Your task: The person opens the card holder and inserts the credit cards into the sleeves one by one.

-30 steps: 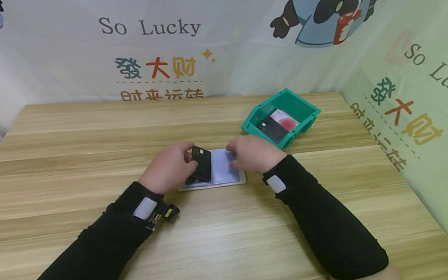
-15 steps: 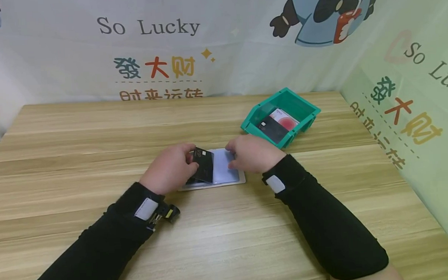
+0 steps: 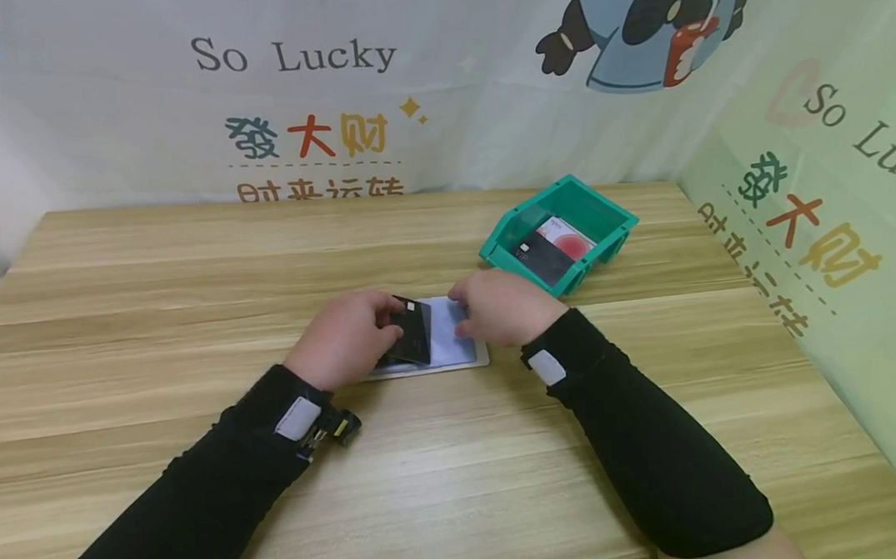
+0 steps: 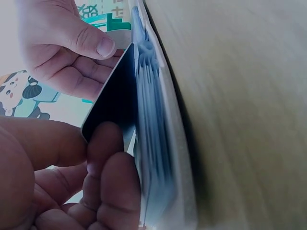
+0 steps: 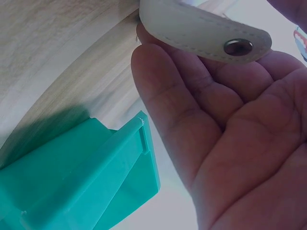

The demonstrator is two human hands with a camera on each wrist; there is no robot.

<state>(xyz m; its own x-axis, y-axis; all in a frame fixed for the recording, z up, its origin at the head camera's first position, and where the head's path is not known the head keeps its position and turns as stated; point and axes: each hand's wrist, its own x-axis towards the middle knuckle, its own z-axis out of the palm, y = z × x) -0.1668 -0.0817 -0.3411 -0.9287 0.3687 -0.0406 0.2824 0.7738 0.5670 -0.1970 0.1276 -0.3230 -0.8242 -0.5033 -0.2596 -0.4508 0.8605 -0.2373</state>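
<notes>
One thin black plastic card (image 3: 417,343) pinched between the left hand's (image 3: 345,334) bent thumb and fingers, slanted over an open white card holder with clear sleeves (image 3: 444,334), mid-desk (image 3: 158,342). Right hand (image 3: 505,306) at the holder's right edge, fingers bent; grip cannot be told. Judged midway: held card seemingly unseated, right sleeve without a card. Remaining: black VIP card (image 3: 545,260), white-and-red card (image 3: 569,238) in teal plastic bin (image 3: 598,210), toward desk's far right corner.
</notes>
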